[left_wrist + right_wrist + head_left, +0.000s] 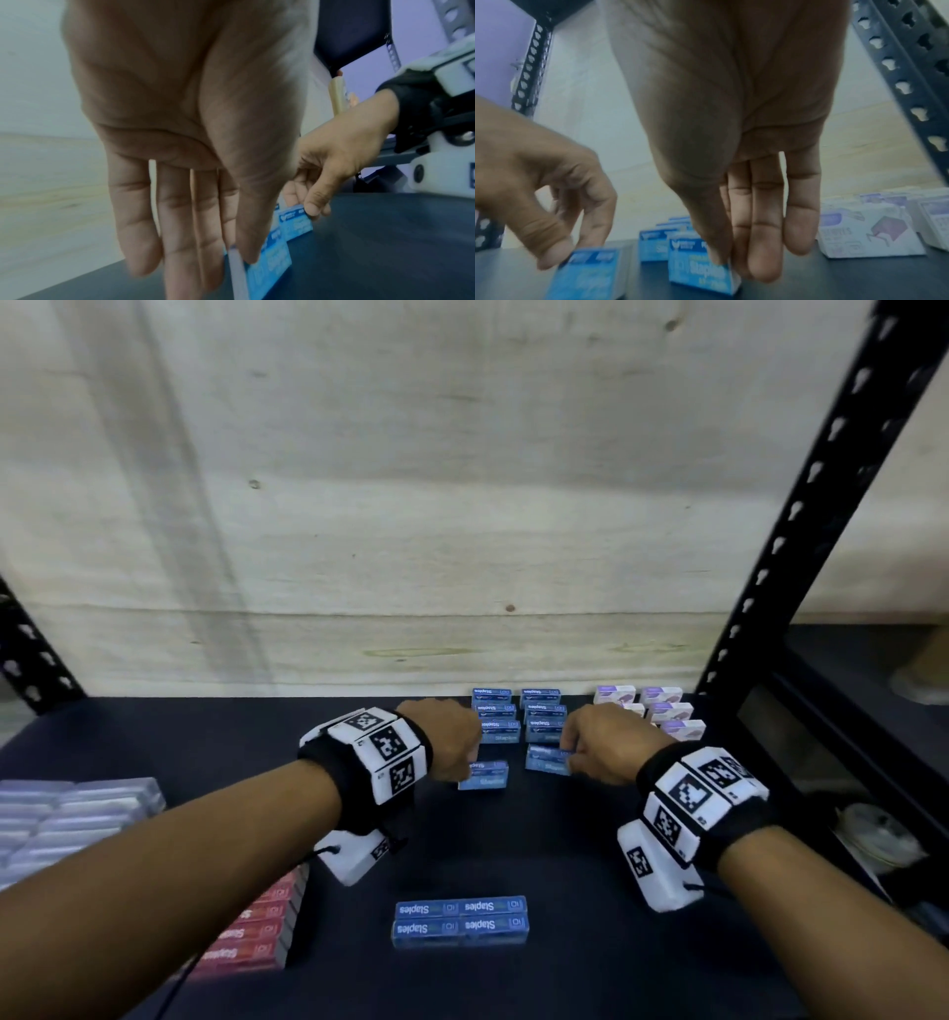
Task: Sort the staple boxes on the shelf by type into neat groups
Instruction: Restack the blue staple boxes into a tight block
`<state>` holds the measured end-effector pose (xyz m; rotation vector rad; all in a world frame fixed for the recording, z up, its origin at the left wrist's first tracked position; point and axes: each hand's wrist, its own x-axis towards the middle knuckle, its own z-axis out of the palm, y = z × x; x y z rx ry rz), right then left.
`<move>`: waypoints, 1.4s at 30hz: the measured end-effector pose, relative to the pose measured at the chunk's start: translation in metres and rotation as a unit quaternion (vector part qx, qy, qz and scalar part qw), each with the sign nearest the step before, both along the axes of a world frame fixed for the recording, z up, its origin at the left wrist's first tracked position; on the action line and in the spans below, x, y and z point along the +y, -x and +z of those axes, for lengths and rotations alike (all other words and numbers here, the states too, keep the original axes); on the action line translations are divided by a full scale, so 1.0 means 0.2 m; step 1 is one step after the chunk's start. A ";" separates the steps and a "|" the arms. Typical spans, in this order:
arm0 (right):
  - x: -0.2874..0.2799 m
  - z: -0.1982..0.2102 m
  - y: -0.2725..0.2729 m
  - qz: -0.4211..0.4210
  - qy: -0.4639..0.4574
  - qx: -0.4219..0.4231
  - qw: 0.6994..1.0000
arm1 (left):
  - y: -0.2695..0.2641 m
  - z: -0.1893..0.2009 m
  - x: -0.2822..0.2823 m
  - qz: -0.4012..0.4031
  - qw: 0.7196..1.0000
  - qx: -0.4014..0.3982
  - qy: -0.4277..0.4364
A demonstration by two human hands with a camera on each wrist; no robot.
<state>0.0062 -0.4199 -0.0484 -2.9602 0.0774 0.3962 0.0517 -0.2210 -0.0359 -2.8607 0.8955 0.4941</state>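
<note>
- Both hands were working the same spot: the two rows of small blue cardboard staple boxes lined up against the pale plywood back wall of the dark shelf. That block is my landmark for everything below.
- Left hand had its grip pinching one small blue staple box just in front of the left row, thumb on one side and fingers on the other. It sat a bit apart from the row and slightly skewed, so I'd guess it was being lined up to extend that row.
- Right hand was doing the mirror job, grip pinching a second blue staple box right at the front end of the right row, pretty much touching it.
- Pinching by the short sides makes sense to me, keeps the label up and lets you butt the box square against its neighbour.
- Just right of the blue rows were the white-and-purple staple boxes, already in their own tidy group.
- Well in front of the rows, a slab of four blue boxes was waiting, probably next in line.
- Far front-left: a stack of red staple boxes and some pale lilac packs, kept separate by colour.
</note>
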 end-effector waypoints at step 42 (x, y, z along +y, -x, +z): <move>0.25 0.03 0.36 0.140 -0.103 0.146 0.974 | 0.31 0.06 0.44 -0.097 0.980 0.172 -0.036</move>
